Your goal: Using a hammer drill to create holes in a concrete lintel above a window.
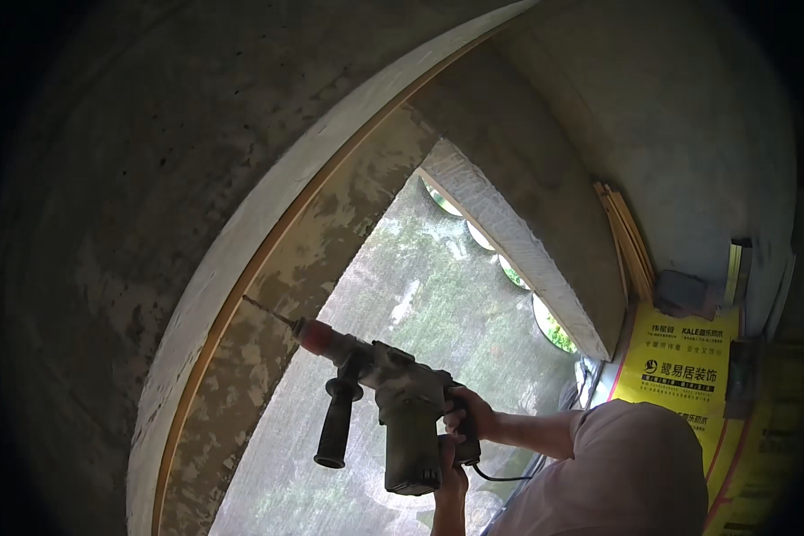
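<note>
A rough grey concrete wall (89, 223) fills the left and upper part of the view, and a pale plastered band (268, 201) curves across it with a thin wooden strip (241, 295) running along its inner edge. Beside the strip lies a mottled grey and tan concrete surface (259, 357), and beyond that a bright window opening (420, 295) with blurred greenery outside. Yellow printed protective sheeting (679, 366) covers the lower right, with a bundle of wooden slats (630, 241) leaning in the corner above it.

A person in a pale shirt (625, 473) holds up a grey-green rotary hammer drill with a red chuck (402, 393). Its bit (266, 310) touches the mottled surface just beside the wooden strip. The black side handle (335, 429) hangs free, untouched. The right hand (469, 413) is clenched round the drill's rear grip, and the left hand (451, 478) is pressed against the base of the drill body, supporting it from below.
</note>
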### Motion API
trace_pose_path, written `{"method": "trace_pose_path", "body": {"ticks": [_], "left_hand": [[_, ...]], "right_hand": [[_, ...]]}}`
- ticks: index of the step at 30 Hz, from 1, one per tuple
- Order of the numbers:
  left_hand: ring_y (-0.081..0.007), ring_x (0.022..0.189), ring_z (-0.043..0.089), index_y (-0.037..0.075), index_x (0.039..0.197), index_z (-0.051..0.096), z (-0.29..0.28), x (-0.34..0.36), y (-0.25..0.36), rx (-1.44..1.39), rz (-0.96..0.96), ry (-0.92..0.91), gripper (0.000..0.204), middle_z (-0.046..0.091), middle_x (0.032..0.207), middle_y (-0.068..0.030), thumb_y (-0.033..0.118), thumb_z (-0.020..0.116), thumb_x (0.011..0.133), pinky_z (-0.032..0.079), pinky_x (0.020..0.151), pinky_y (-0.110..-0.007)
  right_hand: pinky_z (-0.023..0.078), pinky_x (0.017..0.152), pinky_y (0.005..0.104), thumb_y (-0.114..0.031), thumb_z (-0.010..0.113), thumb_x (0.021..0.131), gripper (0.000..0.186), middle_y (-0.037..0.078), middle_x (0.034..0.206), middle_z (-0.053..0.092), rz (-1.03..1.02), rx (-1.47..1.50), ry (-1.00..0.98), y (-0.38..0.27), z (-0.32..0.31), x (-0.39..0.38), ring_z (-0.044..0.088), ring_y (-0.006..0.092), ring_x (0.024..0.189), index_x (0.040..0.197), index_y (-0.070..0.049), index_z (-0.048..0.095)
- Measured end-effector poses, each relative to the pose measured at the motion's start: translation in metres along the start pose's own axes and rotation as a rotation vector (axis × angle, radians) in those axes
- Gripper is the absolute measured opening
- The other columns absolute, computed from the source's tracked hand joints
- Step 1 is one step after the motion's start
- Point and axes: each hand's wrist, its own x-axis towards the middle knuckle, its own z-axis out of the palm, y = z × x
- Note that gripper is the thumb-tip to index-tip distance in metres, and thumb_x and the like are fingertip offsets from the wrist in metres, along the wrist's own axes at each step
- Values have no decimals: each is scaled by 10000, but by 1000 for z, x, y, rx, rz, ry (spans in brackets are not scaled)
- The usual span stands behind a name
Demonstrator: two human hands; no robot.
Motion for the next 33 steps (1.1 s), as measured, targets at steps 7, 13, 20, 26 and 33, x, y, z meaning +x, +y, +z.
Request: {"method": "trace_pose_path", "body": {"ticks": [7,13,20,26,33], "left_hand": [[-197,820,608,9,796,615,3,6,1,58,69,-11,101,635,821,-106,68,559,855,458,838,-357],[-204,833,605,16,804,604,10,8,6,25,51,-37,106,618,828,-106,84,559,870,460,842,-367],[-212,835,606,17,826,592,17,3,6,79,55,-16,92,618,845,-112,88,559,874,471,837,-370],[-205,846,621,19,853,607,-6,3,-4,167,107,-25,91,635,858,-100,108,592,867,494,791,-356],[-167,875,592,34,969,624,-15,5,-8,484,268,-58,141,625,885,-62,158,622,901,461,817,-325]], "right_hand": [[509,535,370,-365,560,906,245,-57,774,547,-111,-90,48,1,2,5,536,70,582,985,-134,576],[514,613,287,-367,579,898,259,-5,788,597,-128,-216,183,-6,7,-1,549,89,612,975,-121,585],[484,564,226,-230,572,916,174,-12,848,605,-30,63,-64,-10,-1,-2,530,59,600,1036,-104,569],[435,574,225,-296,610,879,185,-49,751,549,159,197,-114,-5,-20,11,487,53,584,923,-120,575],[423,530,216,-326,495,958,267,-19,889,630,-18,1,-94,-12,-43,11,479,38,529,1057,-98,594]]}}
